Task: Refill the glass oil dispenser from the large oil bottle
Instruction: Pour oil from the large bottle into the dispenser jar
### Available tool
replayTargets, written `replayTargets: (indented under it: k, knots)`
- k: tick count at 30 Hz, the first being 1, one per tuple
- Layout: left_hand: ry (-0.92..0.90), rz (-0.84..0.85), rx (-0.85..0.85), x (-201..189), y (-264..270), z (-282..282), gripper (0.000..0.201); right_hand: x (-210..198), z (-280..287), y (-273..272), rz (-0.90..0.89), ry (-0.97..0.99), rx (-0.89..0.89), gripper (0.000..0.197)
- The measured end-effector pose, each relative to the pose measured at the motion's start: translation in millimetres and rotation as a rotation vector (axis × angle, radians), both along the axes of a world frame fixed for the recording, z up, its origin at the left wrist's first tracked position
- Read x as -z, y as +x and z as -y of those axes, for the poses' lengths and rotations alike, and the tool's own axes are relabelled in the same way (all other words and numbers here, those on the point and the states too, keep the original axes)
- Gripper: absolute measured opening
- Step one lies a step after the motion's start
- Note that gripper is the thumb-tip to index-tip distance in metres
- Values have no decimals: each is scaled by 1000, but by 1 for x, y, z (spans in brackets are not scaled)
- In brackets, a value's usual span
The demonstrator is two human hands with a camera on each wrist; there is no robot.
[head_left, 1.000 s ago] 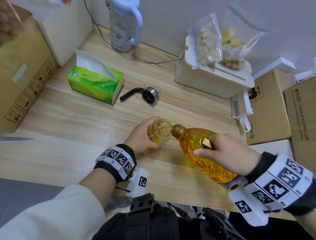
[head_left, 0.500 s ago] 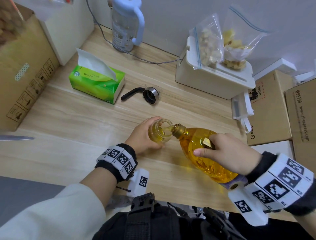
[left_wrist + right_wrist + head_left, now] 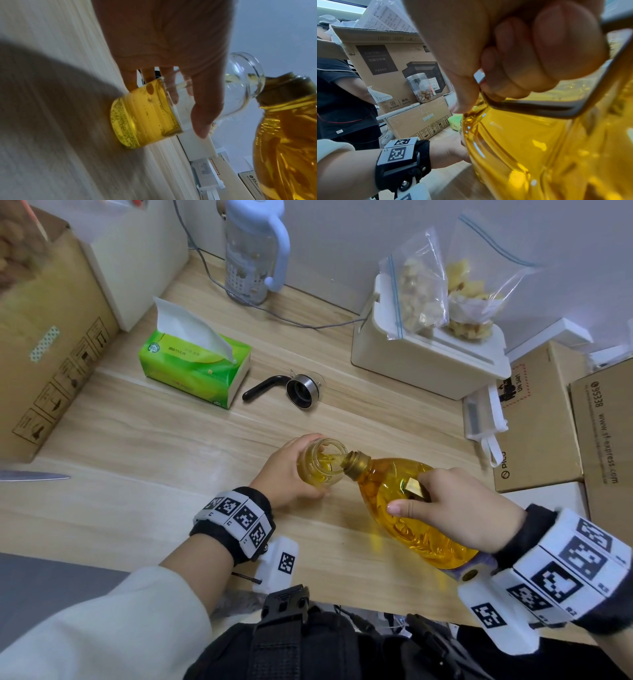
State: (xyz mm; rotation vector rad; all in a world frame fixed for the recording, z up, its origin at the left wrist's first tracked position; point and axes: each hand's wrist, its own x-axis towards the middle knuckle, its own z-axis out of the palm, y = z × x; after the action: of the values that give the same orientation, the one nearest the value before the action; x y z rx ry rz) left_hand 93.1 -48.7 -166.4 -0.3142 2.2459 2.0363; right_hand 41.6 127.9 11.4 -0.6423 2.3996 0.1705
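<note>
At centre frame of the head view, the left hand [image 3: 286,470] wraps the dispenser [image 3: 320,463], upright on the table [image 3: 144,446]. Right hand [image 3: 459,511], lower right, grips the handle of the tilted bottle [image 3: 387,501]; its mouth meets the dispenser's open neck. Dispenser is partly filled. Lid [image 3: 301,390] lies above.

Head view looks down; both wrist views, close in, share the oil bottle [image 3: 288,135].

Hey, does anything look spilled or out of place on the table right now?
No spill shows. The only oddity: a knife blade pokes in at the table's left edge. The dispenser's spout lid lies on its side beside the tissue box.
</note>
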Motion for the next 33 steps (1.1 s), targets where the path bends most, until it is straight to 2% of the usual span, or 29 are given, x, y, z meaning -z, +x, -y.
replayTargets:
  k: [33]
  knots:
    - [0, -6, -10, -2, 2, 0, 86, -2, 4, 0, -8, 33, -27, 53]
